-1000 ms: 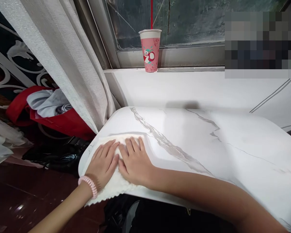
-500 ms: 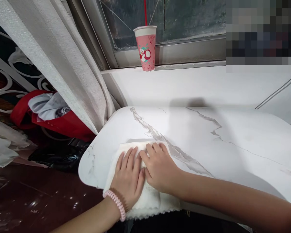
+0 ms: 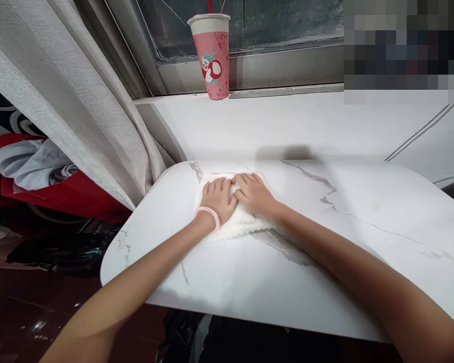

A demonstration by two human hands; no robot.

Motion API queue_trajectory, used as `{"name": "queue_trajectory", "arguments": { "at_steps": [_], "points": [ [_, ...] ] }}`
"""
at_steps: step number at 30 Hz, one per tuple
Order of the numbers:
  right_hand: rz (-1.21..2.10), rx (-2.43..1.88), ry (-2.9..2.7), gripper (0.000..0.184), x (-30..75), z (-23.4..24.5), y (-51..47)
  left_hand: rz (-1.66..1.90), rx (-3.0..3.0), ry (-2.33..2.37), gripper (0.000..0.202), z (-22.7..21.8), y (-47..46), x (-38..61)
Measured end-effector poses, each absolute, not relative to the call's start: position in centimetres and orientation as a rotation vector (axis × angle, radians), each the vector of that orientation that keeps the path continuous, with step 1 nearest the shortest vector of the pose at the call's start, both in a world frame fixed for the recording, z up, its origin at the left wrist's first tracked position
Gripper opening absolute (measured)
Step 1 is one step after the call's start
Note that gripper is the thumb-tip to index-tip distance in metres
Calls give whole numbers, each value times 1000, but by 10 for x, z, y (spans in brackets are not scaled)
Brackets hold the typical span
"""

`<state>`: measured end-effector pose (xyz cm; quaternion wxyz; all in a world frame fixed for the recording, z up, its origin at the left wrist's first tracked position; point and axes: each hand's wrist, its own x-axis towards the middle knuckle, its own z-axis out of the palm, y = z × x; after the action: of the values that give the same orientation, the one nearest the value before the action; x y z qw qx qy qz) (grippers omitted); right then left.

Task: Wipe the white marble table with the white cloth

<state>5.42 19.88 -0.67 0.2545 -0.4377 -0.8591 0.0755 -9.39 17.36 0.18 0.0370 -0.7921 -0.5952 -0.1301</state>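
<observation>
So in the head view both hands are on a white cloth point(image 3: 237, 223), which lies on the table point(image 3: 219, 282) around the middle of the frame, closer to the table's back edge than the front one. The left hand point(image 3: 220, 200) is pressed flat on it, fingers stretched out and a bit apart, with a pink coil band point(image 3: 209, 212) around the wrist. The right hand point(image 3: 254, 195) sits just to the right of it, palm down too, fingers loosely bent and fairly close together; can't really tell if they're pinching any cloth. Thumbs are right by each other. The table's white with grey marble veins. Top centre there's a pink cup point(image 3: 215, 60) standing upright on the sill, red straw point(image 3: 210, 6) poking out, with the window point(image 3: 280, 27) behind it. A pale curtain point(image 3: 79, 101) hangs down the upper left, and left of that a red bag point(image 3: 70, 199) has light-coloured fabric point(image 3: 26, 162) bunched in it. Something black and shiny point(image 3: 60, 252) is below that, over the dark red floor point(image 3: 22, 307) at lower left. Upper right is pixelated out.
</observation>
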Motion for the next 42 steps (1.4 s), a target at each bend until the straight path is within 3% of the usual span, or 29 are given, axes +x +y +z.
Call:
{"name": "queue_trajectory", "arguments": {
  "at_steps": [8,18,28,42],
  "points": [
    [213,-1381,-2093,27,115,-9,281,-545,-2624,-1719,35,5,280,-37],
    [179,-1420,-2074,28,124,-9,284,-538,-2573,-1754,36,5,280,-22],
    [53,-1457,-2115,29,120,-9,226,-507,-2610,-1636,38,0,233,-26],
    [-14,-1396,-2196,34,119,-13,96,-484,-2577,-1606,45,-8,97,-32]
  ]
}}
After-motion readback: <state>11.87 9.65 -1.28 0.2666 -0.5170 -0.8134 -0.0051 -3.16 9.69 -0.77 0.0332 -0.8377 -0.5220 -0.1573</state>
